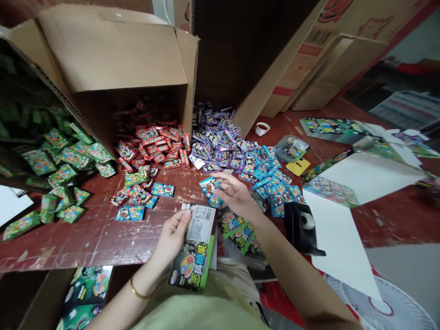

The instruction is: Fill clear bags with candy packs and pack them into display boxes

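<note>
My left hand (pixel 176 230) pinches the upper edge of a dark green printed candy box (pixel 194 256), which has a grey label panel with a barcode at the top. My right hand (pixel 235 195) has its fingers closed on a small blue candy packet (pixel 209 188), just above and right of that box. Under my right forearm lie several more dark green printed cartons (pixel 240 231). Loose blue packets (pixel 129 212) rest on the table left of my hands, beside red and green ones (pixel 137 176). Whether the box in my left hand is open cannot be seen.
Cardboard cartons tipped on their sides spill green packets (pixel 65 160), red packets (pixel 158 144) and purple packets (pixel 220 142). A blue packet heap (pixel 275 178) and a black tape dispenser (pixel 300 227) stand right. Farther right are a white cup (pixel 262 129) and unfolded printed card (pixel 371 176).
</note>
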Demonstrator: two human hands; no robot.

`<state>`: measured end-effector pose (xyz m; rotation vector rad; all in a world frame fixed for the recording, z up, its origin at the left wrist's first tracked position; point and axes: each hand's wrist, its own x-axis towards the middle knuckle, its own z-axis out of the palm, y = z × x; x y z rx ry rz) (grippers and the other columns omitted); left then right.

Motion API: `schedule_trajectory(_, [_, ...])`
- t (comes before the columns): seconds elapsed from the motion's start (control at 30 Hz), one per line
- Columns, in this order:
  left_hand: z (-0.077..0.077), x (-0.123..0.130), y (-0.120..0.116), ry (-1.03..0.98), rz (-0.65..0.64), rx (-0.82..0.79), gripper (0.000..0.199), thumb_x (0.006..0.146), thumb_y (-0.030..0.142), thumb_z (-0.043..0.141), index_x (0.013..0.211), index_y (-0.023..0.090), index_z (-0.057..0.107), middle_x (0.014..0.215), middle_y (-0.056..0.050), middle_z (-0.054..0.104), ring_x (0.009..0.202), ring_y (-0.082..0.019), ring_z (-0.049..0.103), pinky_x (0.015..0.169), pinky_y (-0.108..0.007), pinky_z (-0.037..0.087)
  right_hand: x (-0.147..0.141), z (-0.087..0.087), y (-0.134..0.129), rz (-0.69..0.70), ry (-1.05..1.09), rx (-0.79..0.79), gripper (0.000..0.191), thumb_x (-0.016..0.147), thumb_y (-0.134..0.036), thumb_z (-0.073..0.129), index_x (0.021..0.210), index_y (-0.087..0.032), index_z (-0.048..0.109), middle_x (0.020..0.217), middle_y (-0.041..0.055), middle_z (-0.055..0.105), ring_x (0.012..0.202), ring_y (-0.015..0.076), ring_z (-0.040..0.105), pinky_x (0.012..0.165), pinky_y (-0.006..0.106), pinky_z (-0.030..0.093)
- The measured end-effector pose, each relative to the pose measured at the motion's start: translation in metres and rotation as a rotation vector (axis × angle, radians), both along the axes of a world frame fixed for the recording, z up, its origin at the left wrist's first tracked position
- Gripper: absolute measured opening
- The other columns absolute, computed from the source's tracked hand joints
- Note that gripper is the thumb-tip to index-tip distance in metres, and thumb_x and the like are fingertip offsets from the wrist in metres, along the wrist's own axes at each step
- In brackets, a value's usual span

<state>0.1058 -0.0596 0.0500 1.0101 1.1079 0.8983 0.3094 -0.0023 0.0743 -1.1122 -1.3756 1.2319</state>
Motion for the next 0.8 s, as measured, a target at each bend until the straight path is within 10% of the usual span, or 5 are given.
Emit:
schedule_trajectory(0.53, [0.003, 0.009, -0.005, 0.037, -0.065, 0.008, 0.045, 0.081, 0.061, 0.058, 0.077, 0.016, 0.063, 0.060, 0.002, 0.055, 0.054, -0.012, 0.044, 0.053, -0.022, 0.037, 0.009, 0.025, 0.003, 0.302, -0.366, 0.119, 0.015, 0.081, -0.032, 0.069, 0.090, -0.021, 0.073, 0.083, 0.0007, 0.065, 0.068, 0.0112, 0.055, 0.063, 0.025, 0.046])
schedule_trajectory(0.8, [-0.002, -0.011, 0.000, 0.019, 0.081, 0.018, 0.041, 0.083, 0.056, 0.060, 0.083, 0.016, 0.067, 0.068, 0.000, 0.062, 0.061, -0.013, 0.053, 0.060, -0.022, 0.043, -0.011, 0.018, -0.009, 0.212, -0.329, 0.236, 0.016, 0.079, -0.036, 0.073, 0.079, -0.020, 0.071, 0.102, 0.0056, 0.062, 0.097, 0.0183, 0.062, 0.089, 0.035, 0.049])
